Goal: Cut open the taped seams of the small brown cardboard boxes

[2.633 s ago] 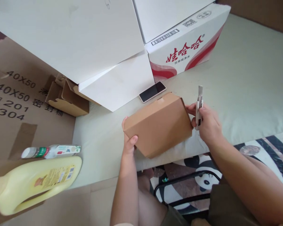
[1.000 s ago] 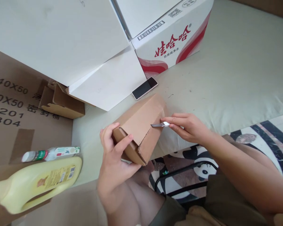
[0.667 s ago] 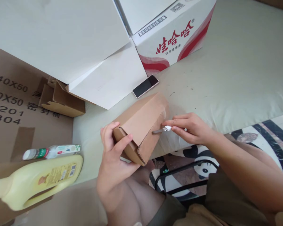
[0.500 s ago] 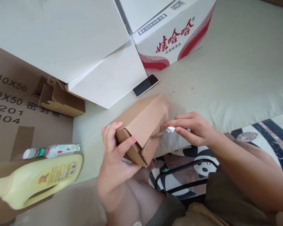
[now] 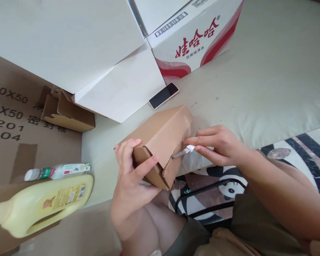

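A brown cardboard box point(image 5: 160, 131) rests at the near edge of a pale cloth-covered surface, tilted toward me. My left hand point(image 5: 134, 174) wraps round its left end, thumb and fingers pressing on the corner by the end flap. In the fingers of my right hand point(image 5: 220, 145) is a small white utility knife point(image 5: 190, 148), pinched by its handle. Its thin blade points left and meets the edge of the box's long top flap; whether the tip is inside the seam I cannot tell.
A phone point(image 5: 164, 95) lies behind the box, beside a large white carton point(image 5: 122, 85) and a red-and-white carton point(image 5: 197, 49). On the left are a small open box point(image 5: 71, 115), a clear bottle point(image 5: 58, 171) and a yellow jug point(image 5: 50, 199). A black metal frame point(image 5: 213, 188) is below.
The knife has shifted slightly left, and its blade now touches the flap edge. My left hand keeps its grip on the box. The view has moved a little.
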Motion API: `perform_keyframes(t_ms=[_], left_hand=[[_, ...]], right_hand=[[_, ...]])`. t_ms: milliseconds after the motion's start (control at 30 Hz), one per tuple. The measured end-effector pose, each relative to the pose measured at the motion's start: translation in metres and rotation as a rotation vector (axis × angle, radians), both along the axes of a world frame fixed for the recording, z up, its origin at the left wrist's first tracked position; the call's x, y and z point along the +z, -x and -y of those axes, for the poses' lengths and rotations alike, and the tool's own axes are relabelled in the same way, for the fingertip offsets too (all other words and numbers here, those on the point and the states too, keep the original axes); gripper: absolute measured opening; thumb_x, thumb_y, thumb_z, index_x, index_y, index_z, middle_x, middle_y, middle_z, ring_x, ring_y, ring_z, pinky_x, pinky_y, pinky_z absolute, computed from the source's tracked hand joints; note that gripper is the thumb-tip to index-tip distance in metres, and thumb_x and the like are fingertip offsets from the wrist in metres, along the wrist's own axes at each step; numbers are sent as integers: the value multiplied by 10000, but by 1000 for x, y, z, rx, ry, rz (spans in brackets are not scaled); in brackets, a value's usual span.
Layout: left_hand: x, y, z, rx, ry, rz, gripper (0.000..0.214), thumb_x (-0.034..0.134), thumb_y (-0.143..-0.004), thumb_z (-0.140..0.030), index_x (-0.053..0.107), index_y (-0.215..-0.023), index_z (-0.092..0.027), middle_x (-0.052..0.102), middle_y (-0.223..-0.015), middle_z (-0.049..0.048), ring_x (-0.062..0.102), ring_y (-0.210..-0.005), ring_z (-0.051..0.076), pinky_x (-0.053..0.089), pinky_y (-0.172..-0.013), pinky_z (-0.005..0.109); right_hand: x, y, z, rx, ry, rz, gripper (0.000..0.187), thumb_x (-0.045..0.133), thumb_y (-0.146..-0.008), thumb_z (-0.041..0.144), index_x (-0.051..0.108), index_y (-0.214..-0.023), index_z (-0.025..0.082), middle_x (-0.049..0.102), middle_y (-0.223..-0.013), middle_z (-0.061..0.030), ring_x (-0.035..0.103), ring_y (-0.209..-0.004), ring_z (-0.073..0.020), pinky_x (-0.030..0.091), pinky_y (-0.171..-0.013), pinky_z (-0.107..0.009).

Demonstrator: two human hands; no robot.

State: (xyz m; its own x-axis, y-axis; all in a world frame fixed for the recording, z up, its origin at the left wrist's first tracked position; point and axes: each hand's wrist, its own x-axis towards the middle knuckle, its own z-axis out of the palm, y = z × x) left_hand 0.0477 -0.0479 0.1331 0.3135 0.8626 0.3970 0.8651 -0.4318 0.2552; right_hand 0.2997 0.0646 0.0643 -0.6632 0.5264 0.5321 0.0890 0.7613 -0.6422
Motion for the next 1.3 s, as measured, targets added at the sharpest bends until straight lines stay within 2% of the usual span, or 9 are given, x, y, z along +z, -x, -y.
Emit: perform_keyframes(t_ms=[167, 367, 633, 867, 1000, 1167, 1300], left_hand=[[0, 0, -1, 4, -18, 14, 783, 833, -703, -346, 443, -1375, -440, 365, -1446, 85, 407, -1325, 335, 364, -1062, 574], [-1, -4, -3, 20, -60, 3, 740, 845, -673, -347, 490, -1319, -408, 392, -1446, 72, 453, -1291, 328, 393, -1043, 538], [-1, -2, -1, 13, -27, 39, 793, 860, -668, -330, 466, -1350, -428, 381, -1437, 80, 427, -1319, 341, 362, -1060, 567], [2, -1, 1, -12, 11, 59, 871, 858, -664, -271, 410, -1391, -444, 341, -1451, 84, 397, -1343, 347, 332, -1075, 592], [4, -3, 2, -10, 46, 30, 809, 826, -698, -238, 416, -1365, -444, 322, -1435, 95, 374, -1348, 344, 332, -1069, 605], [3, -7, 2, -6, 29, -3, 838, 849, -667, -236, 420, -1358, -439, 336, -1437, 97, 395, -1337, 349, 322, -1078, 612], [1, -9, 1, -7, 13, 32, 779, 833, -670, -204, 456, -1318, -414, 344, -1432, 98, 391, -1334, 347, 313, -1079, 615]], right_hand=[[-1, -7, -7, -103, -49, 90, 369, 410, -1038, 340, 730, -1126, 180, 589, -660, -10, 461, -527, -89, 308, -534, -245], [-5, -15, -14, -189, -29, 169, 399, 398, -1040, 379, 737, -1156, 203, 592, -649, -10, 476, -511, -91, 297, -515, -247], [-5, -15, -14, -111, 6, 84, 367, 410, -1037, 345, 735, -1070, 177, 590, -642, -2, 470, -492, -82, 328, -515, -233], [4, -18, -9, -2, 52, -22, 367, 375, -1043, 345, 706, -1013, 189, 539, -619, 1, 467, -496, -99, 341, -516, -247], [7, -14, -6, 20, 14, -5, 361, 375, -1045, 332, 703, -1030, 180, 578, -647, -10, 492, -522, -99, 334, -531, -248], [5, -13, -6, 19, 0, 53, 347, 390, -1040, 322, 709, -1038, 186, 607, -675, -8, 505, -538, -87, 332, -544, -241], [6, -14, -6, -6, -2, 75, 356, 388, -1038, 332, 714, -1012, 191, 601, -664, -6, 497, -539, -90, 325, -546, -244]])
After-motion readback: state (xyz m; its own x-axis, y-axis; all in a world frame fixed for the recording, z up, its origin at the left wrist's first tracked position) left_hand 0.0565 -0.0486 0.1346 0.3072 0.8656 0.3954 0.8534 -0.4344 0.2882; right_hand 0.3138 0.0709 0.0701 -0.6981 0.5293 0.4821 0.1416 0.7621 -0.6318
